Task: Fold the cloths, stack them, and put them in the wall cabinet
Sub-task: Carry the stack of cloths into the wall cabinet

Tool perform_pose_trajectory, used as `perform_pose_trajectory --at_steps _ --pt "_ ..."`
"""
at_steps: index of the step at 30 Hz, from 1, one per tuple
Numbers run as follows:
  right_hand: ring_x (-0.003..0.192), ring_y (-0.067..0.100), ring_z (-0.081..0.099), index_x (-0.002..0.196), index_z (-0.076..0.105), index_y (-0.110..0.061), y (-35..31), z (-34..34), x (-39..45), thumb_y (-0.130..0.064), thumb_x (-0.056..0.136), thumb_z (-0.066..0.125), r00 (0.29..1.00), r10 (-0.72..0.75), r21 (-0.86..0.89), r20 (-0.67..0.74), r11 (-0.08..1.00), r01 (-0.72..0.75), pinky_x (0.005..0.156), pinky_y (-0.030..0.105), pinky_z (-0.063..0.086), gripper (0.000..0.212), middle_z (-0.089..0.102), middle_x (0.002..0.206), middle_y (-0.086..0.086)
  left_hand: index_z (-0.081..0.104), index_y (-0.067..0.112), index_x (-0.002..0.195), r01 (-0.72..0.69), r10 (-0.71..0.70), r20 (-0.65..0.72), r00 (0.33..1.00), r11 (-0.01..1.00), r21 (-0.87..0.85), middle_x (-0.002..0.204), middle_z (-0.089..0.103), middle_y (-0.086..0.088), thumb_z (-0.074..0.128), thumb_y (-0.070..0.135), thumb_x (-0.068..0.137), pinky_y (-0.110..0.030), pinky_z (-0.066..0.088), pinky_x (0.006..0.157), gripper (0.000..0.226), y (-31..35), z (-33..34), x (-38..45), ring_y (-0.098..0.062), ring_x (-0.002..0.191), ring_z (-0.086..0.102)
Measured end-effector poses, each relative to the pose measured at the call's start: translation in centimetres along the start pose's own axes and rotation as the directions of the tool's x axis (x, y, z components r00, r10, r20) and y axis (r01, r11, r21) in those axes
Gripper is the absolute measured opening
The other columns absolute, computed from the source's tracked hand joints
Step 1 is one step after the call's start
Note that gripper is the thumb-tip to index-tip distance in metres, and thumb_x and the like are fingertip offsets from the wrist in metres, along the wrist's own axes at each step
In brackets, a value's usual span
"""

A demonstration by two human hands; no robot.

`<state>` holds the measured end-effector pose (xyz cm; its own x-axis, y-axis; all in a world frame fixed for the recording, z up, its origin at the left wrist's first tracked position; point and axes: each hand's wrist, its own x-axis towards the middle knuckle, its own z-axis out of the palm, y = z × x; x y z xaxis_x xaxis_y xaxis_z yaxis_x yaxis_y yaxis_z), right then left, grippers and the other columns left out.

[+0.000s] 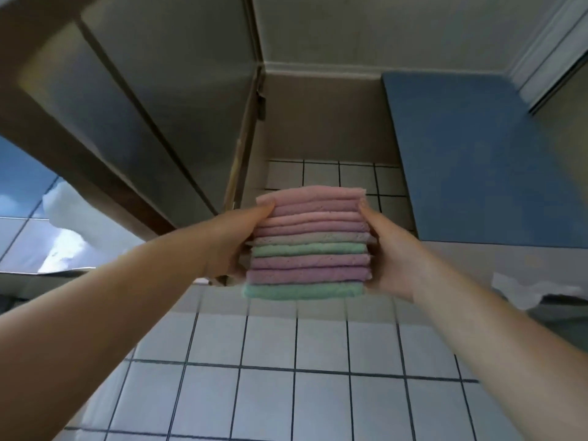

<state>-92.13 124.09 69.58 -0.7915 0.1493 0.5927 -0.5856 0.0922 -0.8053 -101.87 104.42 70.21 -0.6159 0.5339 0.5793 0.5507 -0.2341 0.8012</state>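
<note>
At about 10 o'clock hangs the open grey cabinet door (133, 100), and the left hand (237, 240) grips the left side of the stack of folded cloths (308, 243) with its thumb curled on top. The pink, purple and green stack is held up in the air at the centre, in front of the white tiled wall (286, 361). At 3 o'clock of the stack the right hand (393, 256) holds its other side, below a blue panel (471, 160) at 2 o'clock.
</note>
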Motion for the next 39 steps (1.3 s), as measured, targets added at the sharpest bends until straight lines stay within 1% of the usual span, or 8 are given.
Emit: perform_pose_trajectory --at_steps 4,8,18,21,28,32,37,39 --pt "0.108 0.031 0.064 0.121 0.064 -0.016 -1.1 -0.8 2.7 -0.068 0.077 0.057 1.0 0.013 0.015 -0.016 1.0 -0.012 0.1 0.051 0.045 0.068 0.068 0.117 0.013 0.063 0.018 0.108 -0.011 0.014 -0.053 0.999 0.998 0.057 0.101 0.073 -0.011 0.05 0.055 0.088 -0.05 0.051 0.091 0.044 1.7 0.5 2.1 -0.03 0.096 0.069" --pt "0.103 0.03 0.067 0.118 0.065 -0.016 -1.5 -1.3 5.3 -0.065 0.079 0.057 1.0 -0.01 0.05 -0.008 0.999 0.01 0.092 0.046 0.051 0.063 0.069 0.114 0.013 0.064 0.018 0.102 0.002 0.009 -0.1 0.995 0.993 0.115 0.089 0.075 -0.01 0.049 0.053 0.09 -0.04 0.057 0.071 0.04 2.6 0.8 4.0 -0.027 0.083 0.071" --pt "0.088 0.028 0.072 0.113 0.067 -0.017 -2.6 -1.9 12.5 -0.06 0.087 0.05 0.981 -0.158 0.001 -0.108 0.987 0.159 0.071 0.039 0.058 0.053 0.073 0.103 0.012 0.063 0.018 0.108 -0.127 0.167 -0.237 0.957 0.976 0.177 0.104 0.069 -0.01 0.041 0.053 0.092 -0.043 0.053 0.089 0.044 2.7 0.5 11.7 -0.027 0.094 0.068" --pt "0.093 0.027 0.07 0.11 0.068 -0.017 -1.4 -2.3 14.8 -0.058 0.09 0.048 0.977 -0.154 -0.011 -0.149 0.988 0.154 0.081 0.04 0.056 0.051 0.073 0.103 0.013 0.061 0.017 0.107 -0.153 0.221 -0.279 0.935 0.957 0.245 0.103 0.067 -0.009 0.032 0.053 0.096 -0.037 0.051 0.093 0.048 1.4 1.2 14.0 -0.023 0.096 0.065" --pt "0.11 0.033 0.063 0.119 0.066 -0.012 2.6 -2.4 19.2 -0.052 0.091 0.051 0.979 -0.146 0.019 -0.143 0.988 0.15 0.1 0.048 0.045 0.051 0.067 0.117 0.016 0.043 0.012 0.133 -0.122 0.254 -0.296 0.921 0.908 0.4 0.105 0.057 -0.006 0.026 0.044 0.1 -0.027 0.039 0.072 0.049 -1.2 0.7 17.2 -0.018 0.088 0.054" --pt "0.104 0.034 0.065 0.116 0.067 -0.012 3.6 -2.2 21.6 -0.051 0.092 0.048 0.982 -0.09 -0.013 -0.164 0.996 0.089 0.094 0.047 0.048 0.05 0.068 0.115 0.017 0.036 0.012 0.141 -0.103 0.283 -0.343 0.896 0.883 0.458 0.135 0.048 -0.013 0.028 0.043 0.1 -0.026 0.031 0.083 0.052 -2.6 -0.1 18.6 -0.027 0.119 0.048" --pt "0.073 0.027 0.068 0.098 0.071 -0.013 4.4 -2.5 22.4 -0.05 0.094 0.039 0.98 0.023 -0.058 -0.197 0.998 -0.035 0.074 0.038 0.055 0.05 0.072 0.09 0.013 0.036 0.012 0.141 -0.029 0.212 -0.344 0.915 0.884 0.467 0.135 0.048 -0.014 0.029 0.042 0.1 -0.027 0.034 0.084 0.051 -3.9 -0.3 19.4 -0.028 0.117 0.049" --pt "0.077 0.026 0.069 0.094 0.071 -0.015 4.8 -2.2 22.3 -0.052 0.094 0.037 0.978 0.082 -0.099 -0.191 0.99 -0.102 0.077 0.04 0.055 0.05 0.073 0.094 0.012 0.037 0.008 0.14 0.032 0.152 -0.372 0.916 0.895 0.444 0.128 0.051 -0.017 0.029 0.039 0.101 -0.027 0.036 0.084 0.05 -4.5 -0.5 19.5 -0.028 0.113 0.051"
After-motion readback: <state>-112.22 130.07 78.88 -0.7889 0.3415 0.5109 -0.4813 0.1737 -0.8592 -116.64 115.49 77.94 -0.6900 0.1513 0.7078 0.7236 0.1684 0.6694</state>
